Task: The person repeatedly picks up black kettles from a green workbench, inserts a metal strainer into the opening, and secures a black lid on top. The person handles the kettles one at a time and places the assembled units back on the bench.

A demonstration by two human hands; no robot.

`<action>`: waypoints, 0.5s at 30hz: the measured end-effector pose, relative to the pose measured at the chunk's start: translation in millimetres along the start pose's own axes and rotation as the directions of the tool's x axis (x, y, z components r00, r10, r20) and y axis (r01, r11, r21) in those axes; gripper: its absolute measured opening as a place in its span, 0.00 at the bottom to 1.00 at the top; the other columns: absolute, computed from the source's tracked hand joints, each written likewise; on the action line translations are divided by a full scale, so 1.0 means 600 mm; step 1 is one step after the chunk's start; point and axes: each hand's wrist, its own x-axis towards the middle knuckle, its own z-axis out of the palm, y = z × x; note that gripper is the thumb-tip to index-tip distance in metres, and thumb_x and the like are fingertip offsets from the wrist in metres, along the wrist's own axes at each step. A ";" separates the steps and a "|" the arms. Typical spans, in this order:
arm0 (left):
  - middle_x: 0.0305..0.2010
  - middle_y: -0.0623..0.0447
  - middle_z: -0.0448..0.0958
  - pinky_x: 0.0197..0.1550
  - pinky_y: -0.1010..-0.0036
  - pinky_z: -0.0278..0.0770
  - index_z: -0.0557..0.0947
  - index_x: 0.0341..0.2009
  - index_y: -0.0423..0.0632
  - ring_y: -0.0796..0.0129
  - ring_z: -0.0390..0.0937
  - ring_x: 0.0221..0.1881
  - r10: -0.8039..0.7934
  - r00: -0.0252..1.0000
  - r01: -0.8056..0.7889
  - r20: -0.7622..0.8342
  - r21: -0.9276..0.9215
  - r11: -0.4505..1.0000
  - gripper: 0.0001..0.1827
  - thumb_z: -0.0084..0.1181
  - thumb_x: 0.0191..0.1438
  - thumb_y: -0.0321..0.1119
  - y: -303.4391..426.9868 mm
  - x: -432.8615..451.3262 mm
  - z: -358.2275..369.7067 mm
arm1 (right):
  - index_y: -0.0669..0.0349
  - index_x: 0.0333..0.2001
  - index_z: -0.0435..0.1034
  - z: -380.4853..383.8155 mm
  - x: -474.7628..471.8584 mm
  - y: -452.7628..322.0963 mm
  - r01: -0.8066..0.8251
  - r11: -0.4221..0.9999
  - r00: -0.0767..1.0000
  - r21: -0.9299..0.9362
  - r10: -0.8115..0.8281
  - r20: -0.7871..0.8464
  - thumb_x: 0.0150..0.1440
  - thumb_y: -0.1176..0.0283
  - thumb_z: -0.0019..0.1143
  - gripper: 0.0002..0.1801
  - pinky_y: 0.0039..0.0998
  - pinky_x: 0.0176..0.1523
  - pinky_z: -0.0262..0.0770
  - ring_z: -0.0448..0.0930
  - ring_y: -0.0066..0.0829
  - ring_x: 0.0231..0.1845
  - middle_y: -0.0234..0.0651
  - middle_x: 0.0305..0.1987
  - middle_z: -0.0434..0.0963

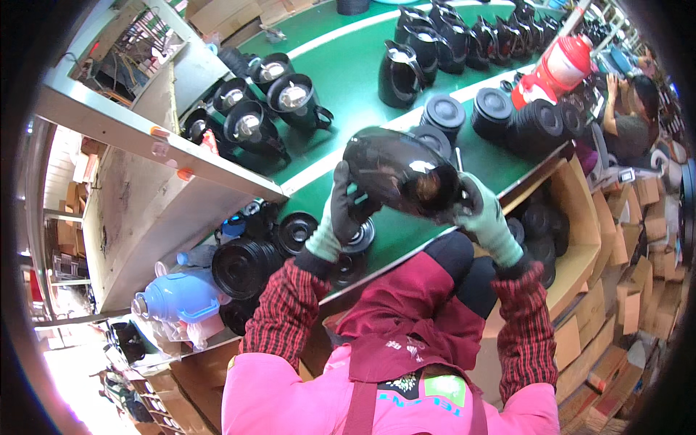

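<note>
Between my hands, above the near edge of the green bench, hangs a glossy black jug body [399,166], tilted onto its side. My left hand [348,206], in a mint-green glove with dark palm, supports its left end. At the right end, my right hand [481,209] is closed around the jug's edge, its fingertips partly hidden. A thin pale rod [458,159] rises just beside that hand; whether I hold it I cannot tell. Behind the jug stand stacked black round lids [443,111]. Beneath my left wrist lie black ring-shaped parts [297,232].
Black jugs with handles [401,76] stand in rows across the green bench [342,98]; several open ones [293,98] cluster left. A metal frame bar [163,147] crosses at left. A red-and-white jug [563,65], a blue flask [179,296] and a carton [576,234] flank me. Another person [633,114] sits far right.
</note>
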 end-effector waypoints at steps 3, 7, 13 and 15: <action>0.54 0.46 0.72 0.47 0.57 0.84 0.68 0.65 0.51 0.58 0.81 0.40 0.412 0.906 -0.322 -0.098 0.470 0.822 0.32 0.58 0.63 0.53 0.104 0.102 -0.035 | 0.73 0.57 0.69 0.047 0.155 0.023 0.010 0.972 0.986 0.236 0.030 -0.162 0.54 0.80 0.62 0.25 0.27 0.56 0.75 0.79 0.24 0.50 0.44 0.50 0.81; 0.55 0.41 0.68 0.46 0.64 0.79 0.71 0.58 0.44 0.58 0.78 0.40 0.846 0.292 -0.165 0.446 0.895 -0.415 0.34 0.69 0.49 0.38 0.232 0.209 -0.082 | 0.69 0.53 0.74 0.107 0.354 0.066 -0.134 0.968 0.979 0.213 0.163 -0.123 0.56 0.54 0.66 0.30 0.30 0.50 0.73 0.81 0.30 0.45 0.38 0.43 0.83; 0.45 0.44 0.73 0.53 0.62 0.74 0.83 0.40 0.47 0.51 0.75 0.49 0.792 0.541 -0.147 0.282 0.959 -0.242 0.16 0.66 0.43 0.31 0.248 0.258 -0.159 | 0.68 0.64 0.65 0.171 0.526 0.233 -0.386 0.922 0.922 -0.006 0.386 -0.033 0.58 0.46 0.60 0.41 0.38 0.66 0.66 0.73 0.47 0.64 0.51 0.61 0.74; 0.37 0.46 0.74 0.47 0.62 0.75 0.82 0.29 0.47 0.52 0.77 0.43 0.800 0.512 -0.227 0.313 0.948 -0.226 0.05 0.60 0.43 0.26 0.230 0.203 -0.159 | 0.67 0.66 0.62 0.165 0.483 0.190 -0.348 0.935 0.934 -0.069 0.352 0.062 0.58 0.48 0.60 0.42 0.40 0.71 0.62 0.68 0.50 0.69 0.52 0.67 0.69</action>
